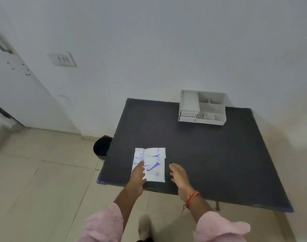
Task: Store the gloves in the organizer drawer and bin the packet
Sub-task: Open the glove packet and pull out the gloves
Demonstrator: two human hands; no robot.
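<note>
A flat white packet (153, 163) with blue glove drawings lies on the black table (210, 154) near its front left edge. My left hand (137, 175) rests flat on the packet's left side, fingers extended. My right hand (178, 173) hovers just right of the packet, fingers apart, holding nothing. A grey organizer (202, 106) with open compartments and two small drawers on its left front stands at the table's back edge against the wall. The gloves themselves are not visible.
A black bin (102, 147) stands on the tiled floor beside the table's left edge. A white wall runs behind the table, with a switch plate (62, 59) and a door (11, 81) to the left.
</note>
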